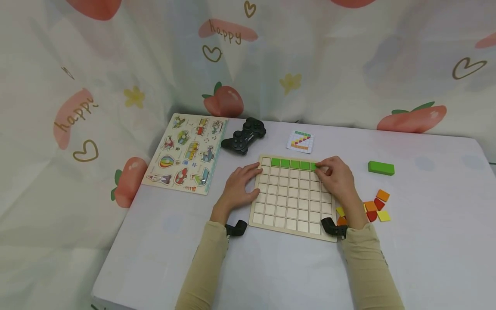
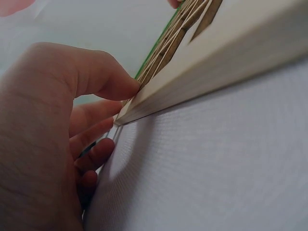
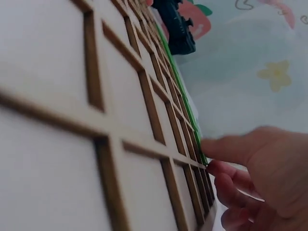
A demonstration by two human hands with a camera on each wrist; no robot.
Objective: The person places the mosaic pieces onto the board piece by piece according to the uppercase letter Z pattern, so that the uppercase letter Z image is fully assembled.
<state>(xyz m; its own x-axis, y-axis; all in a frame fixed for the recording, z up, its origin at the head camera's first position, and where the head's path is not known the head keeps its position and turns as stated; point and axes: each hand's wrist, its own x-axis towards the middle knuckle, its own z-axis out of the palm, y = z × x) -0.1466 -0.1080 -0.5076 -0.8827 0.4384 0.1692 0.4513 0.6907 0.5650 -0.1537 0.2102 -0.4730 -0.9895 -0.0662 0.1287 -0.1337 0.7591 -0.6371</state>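
Observation:
A wooden grid board (image 1: 287,200) lies on the table, green square tiles (image 1: 285,163) side by side along its far row. My left hand (image 1: 241,186) rests against the board's left edge with its fingers spread, and the left wrist view shows the thumb (image 2: 113,79) touching the rim. At the far row's right end my right hand (image 1: 338,177) pinches a green tile (image 1: 313,166) between thumb and forefinger, at its cell. The right wrist view shows that thumb (image 3: 224,148) on the green strip; the fingers partly hide the tile.
Loose orange, red and yellow pieces (image 1: 370,206) lie right of the board, partly behind my right wrist. Beyond them is a green block (image 1: 381,168). A pattern card (image 1: 300,142), a black game controller (image 1: 245,136) and a picture puzzle board (image 1: 186,153) lie farther back.

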